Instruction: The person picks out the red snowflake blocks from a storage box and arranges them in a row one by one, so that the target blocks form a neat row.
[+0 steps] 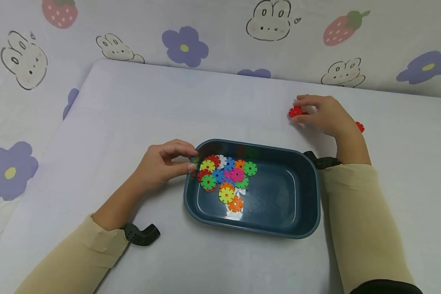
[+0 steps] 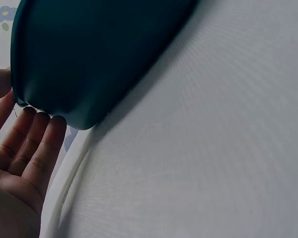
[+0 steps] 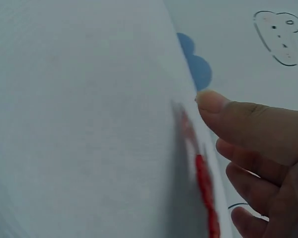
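Observation:
A dark teal plastic tray [image 1: 279, 152] holds a cluster of colourful notched building discs [image 1: 226, 195] toward its left side. My left hand [image 1: 165, 161] holds the tray's left end, with thumb and forefinger at the rim. In the left wrist view, the other fingertips [image 2: 58, 121] sit against the tray's outside wall. Farther back on the right, my right hand [image 1: 325, 114] is over the table with thumb and forefinger spread around a red disc [image 1: 295, 112]. Another red piece shows partly behind it, under the hand. The right wrist view shows red discs [image 3: 204, 183] beside and below the thumb.
One more red disc [image 1: 359, 127] lies just right of the right wrist, partly hidden. The white table [image 1: 150, 102] ends at the back against a cloth [image 1: 220, 24] printed with rabbits, flowers and strawberries. The right forearm lies along the tray's right end.

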The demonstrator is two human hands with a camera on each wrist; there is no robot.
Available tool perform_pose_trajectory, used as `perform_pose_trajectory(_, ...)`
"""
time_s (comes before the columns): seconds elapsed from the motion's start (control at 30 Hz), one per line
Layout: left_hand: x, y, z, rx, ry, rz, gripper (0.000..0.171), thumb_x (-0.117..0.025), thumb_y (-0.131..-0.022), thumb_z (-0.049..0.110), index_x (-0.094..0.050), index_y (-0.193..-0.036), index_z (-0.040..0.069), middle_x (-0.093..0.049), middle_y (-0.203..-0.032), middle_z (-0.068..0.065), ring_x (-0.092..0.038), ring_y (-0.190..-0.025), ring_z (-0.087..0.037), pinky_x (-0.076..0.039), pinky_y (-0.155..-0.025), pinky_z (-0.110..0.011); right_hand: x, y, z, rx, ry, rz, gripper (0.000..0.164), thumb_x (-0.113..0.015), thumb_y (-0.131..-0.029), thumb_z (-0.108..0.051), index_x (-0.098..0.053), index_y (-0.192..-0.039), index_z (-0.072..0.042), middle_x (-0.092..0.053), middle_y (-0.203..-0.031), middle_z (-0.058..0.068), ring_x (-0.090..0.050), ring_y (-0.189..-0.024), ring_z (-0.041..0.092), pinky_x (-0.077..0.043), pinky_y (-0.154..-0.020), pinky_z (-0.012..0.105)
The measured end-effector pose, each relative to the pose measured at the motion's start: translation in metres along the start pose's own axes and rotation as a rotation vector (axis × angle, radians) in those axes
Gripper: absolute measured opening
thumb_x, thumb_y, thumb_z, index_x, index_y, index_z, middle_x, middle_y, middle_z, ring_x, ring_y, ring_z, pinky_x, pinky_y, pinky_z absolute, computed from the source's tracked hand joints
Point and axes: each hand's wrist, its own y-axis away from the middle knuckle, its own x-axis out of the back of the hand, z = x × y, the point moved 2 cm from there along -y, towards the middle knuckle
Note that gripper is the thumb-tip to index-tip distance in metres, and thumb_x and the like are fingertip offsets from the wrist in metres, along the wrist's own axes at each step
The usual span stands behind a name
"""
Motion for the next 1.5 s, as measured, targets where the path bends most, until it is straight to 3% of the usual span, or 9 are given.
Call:
perform_pose_trajectory(0.07, -0.001, 0.001, 0.0, 0.001, -0.003, 0.0, 0.027, -0.076, -0.083, 0.0, -0.071, -0.11, 0.001, -0.065, -0.114, -0.014, -0.061, -0.107, -0.023, -0.057, -0.088, -0.029, -0.006, -0.001, 0.0, 0.031, 0.027, -0.02, 0.055, -0.069, -0.09, -0.038, -0.057, -0.139, -0.016, -0.039, -0.156, 0.007, -0.022, -0.15, 0.032, -0.035, -0.109, 0.062)
perform_pose_trajectory(0.23, -0.001, 0.002, -0.002, 0.007, 0.003, -0.002, 0.028, -0.076, -0.083, -0.001, -0.071, -0.11, 0.001, -0.065, -0.114, -0.014, -0.061, -0.107, -0.024, -0.058, -0.087, -0.03, -0.014, -0.001, 0.0, 0.07, 0.062, -0.026, 0.053, -0.068, -0.092, -0.033, -0.056, -0.139, -0.012, -0.035, -0.158, 0.011, -0.019, -0.151, 0.032, -0.033, -0.11, 0.062)
perform_pose_trajectory(0.5, 0.0, 0.004, -0.003, 0.006, 0.001, 0.002, 0.028, -0.076, -0.083, -0.001, -0.07, -0.111, 0.0, -0.064, -0.115, -0.015, -0.061, -0.107, -0.024, -0.058, -0.086, -0.03, -0.016, -0.004, 0.001, 0.082, 0.065, -0.013, 0.047, -0.065, -0.094, -0.032, -0.06, -0.134, -0.009, -0.035, -0.157, 0.012, -0.021, -0.15, 0.034, -0.03, -0.113, 0.061)
perform_pose_trajectory(1.3, 0.004, 0.003, -0.002, -0.011, -0.01, 0.011, 0.027, -0.076, -0.084, 0.001, -0.071, -0.111, 0.0, -0.065, -0.114, -0.015, -0.062, -0.106, -0.023, -0.057, -0.087, -0.029, -0.012, -0.008, -0.002, 0.037, 0.043, 0.003, 0.049, -0.065, -0.094, -0.034, -0.058, -0.137, -0.011, -0.035, -0.158, 0.007, -0.026, -0.147, 0.036, -0.039, -0.107, 0.06)
perform_pose_trajectory(1.5, 0.002, 0.001, 0.0, -0.015, -0.037, -0.004, 0.028, -0.076, -0.083, 0.0, -0.07, -0.111, 0.0, -0.065, -0.115, -0.013, -0.061, -0.107, -0.025, -0.056, -0.09, -0.029, 0.004, 0.005, -0.006, 0.0, 0.036, 0.031, 0.055, -0.058, -0.095, -0.044, -0.053, -0.143, -0.018, -0.038, -0.157, 0.007, -0.027, -0.146, 0.037, -0.038, -0.105, 0.064)
